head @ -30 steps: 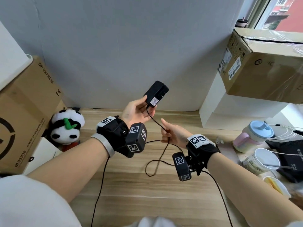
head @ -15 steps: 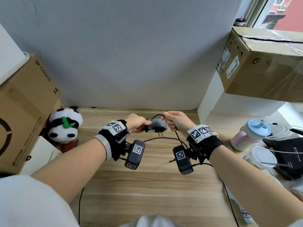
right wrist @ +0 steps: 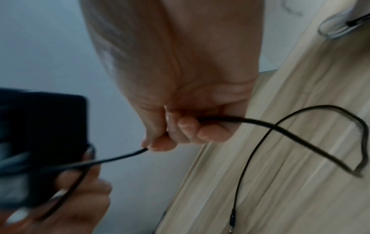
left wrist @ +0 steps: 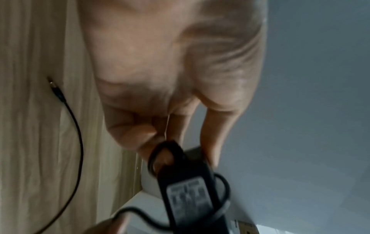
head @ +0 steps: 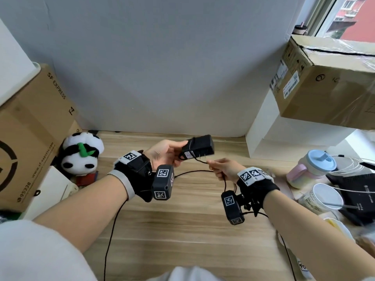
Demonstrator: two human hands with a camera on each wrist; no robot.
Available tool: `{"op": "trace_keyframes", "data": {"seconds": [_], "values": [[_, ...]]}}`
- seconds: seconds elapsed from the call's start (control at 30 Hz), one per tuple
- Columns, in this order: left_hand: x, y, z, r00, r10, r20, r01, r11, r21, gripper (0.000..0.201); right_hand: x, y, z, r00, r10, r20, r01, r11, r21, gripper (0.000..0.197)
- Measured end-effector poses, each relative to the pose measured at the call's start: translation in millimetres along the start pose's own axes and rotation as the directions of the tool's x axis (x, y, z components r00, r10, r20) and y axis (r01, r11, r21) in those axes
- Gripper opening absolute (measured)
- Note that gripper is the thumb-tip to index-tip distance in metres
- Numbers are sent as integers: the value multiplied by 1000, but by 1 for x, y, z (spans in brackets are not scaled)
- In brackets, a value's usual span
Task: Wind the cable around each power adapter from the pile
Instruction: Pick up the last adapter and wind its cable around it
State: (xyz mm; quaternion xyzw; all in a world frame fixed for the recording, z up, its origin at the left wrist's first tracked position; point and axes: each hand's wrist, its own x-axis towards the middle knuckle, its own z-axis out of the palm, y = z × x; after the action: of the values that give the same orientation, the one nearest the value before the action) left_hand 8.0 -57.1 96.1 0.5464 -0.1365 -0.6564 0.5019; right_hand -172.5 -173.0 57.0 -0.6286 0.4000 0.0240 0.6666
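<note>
- My left hand: fingers pinching the black power adapter, raised over the table's far edge.
- My right hand: fist clenched round its cable.

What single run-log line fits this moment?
left hand: holds power adapter | right hand: grips cable | stage: winding, loose cable remains

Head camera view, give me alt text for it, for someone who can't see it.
A person's left hand holds a black power adapter above a wooden desk, while the right hand pinches its thin black cable. A plush panda sits at left.
</note>
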Motion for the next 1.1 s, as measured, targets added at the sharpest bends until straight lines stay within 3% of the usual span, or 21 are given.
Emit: {"op": "trace_keyframes", "data": {"seconds": [0.07, 0.13, 0.2, 0.3, 0.37, 0.43, 0.5, 0.63, 0.73, 0.9, 1.0, 1.1], "values": [[-3, -1, 2, 993, -66, 100, 43, 974, 222, 18, -2, -5, -6, 999, 4, -53, 0, 998, 67, 33], [-4, 0, 8, 976, -154, 156, 53, 856, 515, 20, -3, -14, -7, 998, -14, -62, 18, 997, 70, 32], [-4, 1, 15, 973, -200, 119, 67, 731, 679, 14, -3, -24, -5, 996, -54, -66, 58, 997, 55, 32], [2, 0, 19, 993, -114, -26, 95, 660, 746, 12, -2, -37, -1, 987, -135, -92, 142, 988, 66, 33], [10, -3, 13, 988, 18, -155, 95, 721, 686, 11, -5, -41, 2, 978, -195, -70, 200, 978, 67, 33], [14, -5, 7, 953, 114, -282, 53, 849, 525, 12, -7, -42, 4, 970, -240, -36, 241, 970, 40, 33], [16, -4, 1, 923, 145, -355, -6, 931, 365, 15, -8, -39, 6, 966, -259, 6, 259, 966, 14, 33], [14, -2, -9, 902, 132, -410, -112, 991, 72, 12, -8, -29, 12, 965, -226, 131, 235, 970, -61, 32], [13, -2, -12, 927, 103, -359, -163, 977, -139, 14, -8, -25, 15, 969, -174, 173, 199, 970, -139, 31], [7, -3, -8, 966, 106, -234, -168, 950, -263, 18, -4, -22, 17, 976, -141, 169, 173, 966, -191, 32], [1, -4, -3, 991, 111, -75, -124, 972, -198, 16, 0, -22, 14, 984, -140, 114, 162, 961, -224, 31], [-9, 0, 1, 996, 67, 57, -74, 990, 119, 16, 1, -26, 4, 991, -130, 3, 129, 976, -177, 31]]}}
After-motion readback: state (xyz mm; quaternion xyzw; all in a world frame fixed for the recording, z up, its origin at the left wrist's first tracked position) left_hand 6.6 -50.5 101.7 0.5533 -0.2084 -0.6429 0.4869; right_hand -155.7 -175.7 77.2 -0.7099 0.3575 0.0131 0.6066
